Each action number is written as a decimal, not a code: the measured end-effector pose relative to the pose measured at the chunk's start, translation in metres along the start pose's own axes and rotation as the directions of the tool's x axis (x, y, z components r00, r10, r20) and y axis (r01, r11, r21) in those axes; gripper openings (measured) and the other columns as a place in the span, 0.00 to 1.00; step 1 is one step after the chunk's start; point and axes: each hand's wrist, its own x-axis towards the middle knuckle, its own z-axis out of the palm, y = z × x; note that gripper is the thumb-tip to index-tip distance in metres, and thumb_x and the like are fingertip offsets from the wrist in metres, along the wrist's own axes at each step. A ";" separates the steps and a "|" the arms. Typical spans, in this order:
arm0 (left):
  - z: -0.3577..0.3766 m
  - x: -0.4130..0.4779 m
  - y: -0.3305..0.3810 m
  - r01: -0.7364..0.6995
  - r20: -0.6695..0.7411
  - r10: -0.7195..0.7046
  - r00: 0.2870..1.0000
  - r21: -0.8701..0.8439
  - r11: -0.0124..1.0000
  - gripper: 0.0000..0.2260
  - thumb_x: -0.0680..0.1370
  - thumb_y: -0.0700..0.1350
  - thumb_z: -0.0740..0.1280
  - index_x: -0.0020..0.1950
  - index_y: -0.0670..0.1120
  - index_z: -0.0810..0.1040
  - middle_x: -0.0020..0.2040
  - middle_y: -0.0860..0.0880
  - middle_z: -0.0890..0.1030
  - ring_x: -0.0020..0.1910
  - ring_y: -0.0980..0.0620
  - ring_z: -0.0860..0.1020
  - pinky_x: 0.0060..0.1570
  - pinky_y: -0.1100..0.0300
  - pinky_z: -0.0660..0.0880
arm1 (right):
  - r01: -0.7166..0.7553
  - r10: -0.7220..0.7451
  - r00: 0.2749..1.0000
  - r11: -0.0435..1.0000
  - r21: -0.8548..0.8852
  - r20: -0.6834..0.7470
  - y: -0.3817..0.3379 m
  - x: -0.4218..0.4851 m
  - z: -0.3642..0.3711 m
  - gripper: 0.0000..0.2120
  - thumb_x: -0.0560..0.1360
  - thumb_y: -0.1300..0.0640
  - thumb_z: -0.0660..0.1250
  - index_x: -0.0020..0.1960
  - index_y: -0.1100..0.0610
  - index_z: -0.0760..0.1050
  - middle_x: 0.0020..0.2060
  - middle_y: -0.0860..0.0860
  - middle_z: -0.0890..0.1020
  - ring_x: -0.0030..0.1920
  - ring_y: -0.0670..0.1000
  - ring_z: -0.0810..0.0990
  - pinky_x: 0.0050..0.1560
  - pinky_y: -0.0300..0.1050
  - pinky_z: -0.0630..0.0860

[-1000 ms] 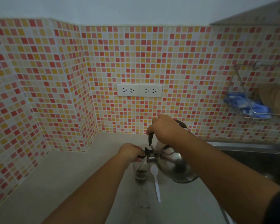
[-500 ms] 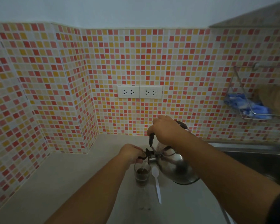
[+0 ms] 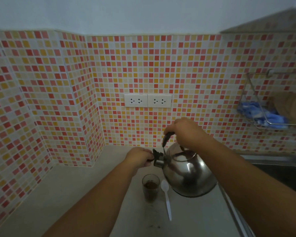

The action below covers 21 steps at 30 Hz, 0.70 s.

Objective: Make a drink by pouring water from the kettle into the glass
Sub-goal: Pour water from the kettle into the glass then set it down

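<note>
Pale grey countertop fills the lower part of the frame, backed by a wall of small red, orange and cream tiles. My right hand, just right of centre, is wrapped tight around the dark handle of the kettle, holding the shiny steel body off the counter and tipped toward the left, so its spout points left and slightly up. My left hand, at frame centre, has its fingertips pinched on the black cap at the spout's tip. Below the spout and my left hand, the glass stands upright on the counter, a little below centre, with a dark brown drink part-way up it. I can't make out any stream of water between spout and glass. A white plastic spoon lies flat on the counter just to the right of the glass, bowl toward the wall and handle toward the bottom of the frame, partly under the raised kettle. Further out, two white double sockets sit side by side on the tiles above my hands. At the right edge, a wire rack hangs on the wall with a blue cloth in it, and below it the rim of a steel sink shows.
</note>
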 end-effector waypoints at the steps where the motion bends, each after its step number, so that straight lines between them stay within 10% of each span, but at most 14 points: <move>1: -0.001 0.002 0.004 -0.021 -0.004 0.021 1.000 -0.014 1.000 0.13 0.76 0.34 0.67 0.59 0.41 0.80 0.60 0.40 0.80 0.55 0.45 0.80 0.53 0.58 0.80 | -0.032 0.034 0.999 0.998 0.051 -0.042 0.005 0.001 -0.002 0.24 0.70 0.65 0.66 0.58 0.42 0.73 0.52 0.52 0.76 0.50 0.54 0.73 0.47 0.46 0.72; 9: -0.001 0.027 0.012 -0.371 -0.118 0.447 0.887 0.396 0.840 0.18 0.82 0.48 0.56 0.71 0.50 0.72 0.68 0.43 0.76 0.66 0.41 0.74 0.64 0.52 0.70 | -0.131 0.248 0.915 0.929 0.346 -0.319 0.021 0.022 0.002 0.24 0.71 0.68 0.65 0.58 0.43 0.75 0.51 0.52 0.78 0.48 0.54 0.75 0.45 0.46 0.76; 21: -0.024 0.104 -0.007 -0.355 0.068 0.350 0.934 0.272 0.894 0.23 0.82 0.50 0.56 0.77 0.55 0.55 0.77 0.46 0.63 0.74 0.44 0.63 0.68 0.55 0.62 | -0.168 0.309 0.923 0.860 0.481 -0.230 0.009 0.093 0.067 0.25 0.65 0.66 0.72 0.60 0.51 0.74 0.55 0.53 0.79 0.55 0.56 0.75 0.60 0.55 0.75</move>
